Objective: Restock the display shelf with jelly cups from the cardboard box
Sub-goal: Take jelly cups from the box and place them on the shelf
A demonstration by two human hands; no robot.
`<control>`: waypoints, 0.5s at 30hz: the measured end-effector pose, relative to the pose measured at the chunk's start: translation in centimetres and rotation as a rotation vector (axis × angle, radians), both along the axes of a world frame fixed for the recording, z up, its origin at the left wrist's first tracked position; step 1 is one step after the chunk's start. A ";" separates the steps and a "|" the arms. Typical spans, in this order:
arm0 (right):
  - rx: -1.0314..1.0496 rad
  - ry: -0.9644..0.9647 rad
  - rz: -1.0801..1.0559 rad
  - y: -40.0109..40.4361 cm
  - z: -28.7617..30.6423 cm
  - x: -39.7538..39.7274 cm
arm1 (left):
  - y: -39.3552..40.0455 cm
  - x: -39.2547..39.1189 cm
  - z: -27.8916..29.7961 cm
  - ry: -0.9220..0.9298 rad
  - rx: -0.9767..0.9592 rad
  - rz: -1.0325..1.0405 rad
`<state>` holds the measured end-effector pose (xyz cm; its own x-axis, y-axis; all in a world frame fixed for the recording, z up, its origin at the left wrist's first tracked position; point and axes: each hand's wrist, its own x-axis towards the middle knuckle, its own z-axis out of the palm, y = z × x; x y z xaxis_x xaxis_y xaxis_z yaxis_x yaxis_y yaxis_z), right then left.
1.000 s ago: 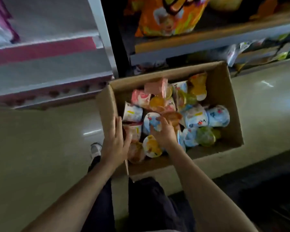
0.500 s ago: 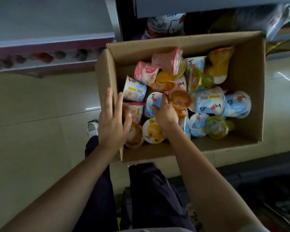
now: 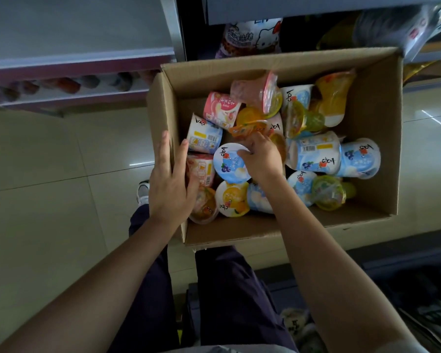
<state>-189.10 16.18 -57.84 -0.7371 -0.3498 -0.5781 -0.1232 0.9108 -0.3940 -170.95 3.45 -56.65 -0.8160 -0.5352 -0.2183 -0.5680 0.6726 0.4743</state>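
Now a blueberry-lidded round jelly cup (image 3: 231, 161) is gripped by the right hand (image 3: 261, 159) in the brown cardboard box (image 3: 372, 118); the flat, open left hand (image 3: 169, 184) steadies its wall. Lifting is needed next.

The fingertips of the right hand (image 3: 261, 159) are hidden among the cups. Small dark objects on the grey-and-pink display shelf (image 3: 69, 98) are blurred beyond identification.

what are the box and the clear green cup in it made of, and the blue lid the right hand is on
Cardboard box: brown corrugated card, matte, with folded flaps and raw edges.
Green jelly cup: looks like thin clear plastic, glossy, its coloured filling showing through.
Blue-lidded cup, under the right hand: the printed lid seems a smooth foil or film seal; which one, the picture cannot settle.
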 end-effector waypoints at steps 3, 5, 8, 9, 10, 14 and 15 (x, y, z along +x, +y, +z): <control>-0.041 -0.019 -0.041 0.0 0.4 0.3 | 0.0 0.1 -0.1 0.012 0.001 0.008; -0.075 -0.032 -0.092 0.1 0.5 0.5 | -0.1 0.1 -0.1 0.012 0.006 0.002; -0.153 -0.028 -0.124 0.5 0.9 1.2 | -0.2 0.1 0.0 0.015 0.034 -0.017; -0.176 -0.015 -0.124 0.7 1.1 1.5 | -0.2 0.1 0.2 0.007 0.045 -0.015; -0.200 -0.010 -0.141 1.0 1.3 1.9 | -0.3 0.0 0.4 -0.002 0.048 -0.013; -0.335 -0.087 -0.350 2.0 3.3 2.3 | 0.1 -0.5 2.1 0.167 0.036 -0.035; -0.379 -0.120 -0.395 2.4 4.0 2.1 | 0.4 -0.8 2.7 0.229 0.075 -0.041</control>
<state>-186.96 18.57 -53.86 -0.7912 -0.2604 -0.5533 0.2642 0.6705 -0.6932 -171.79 3.81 -53.95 -0.8695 -0.4899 -0.0626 -0.4127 0.6511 0.6370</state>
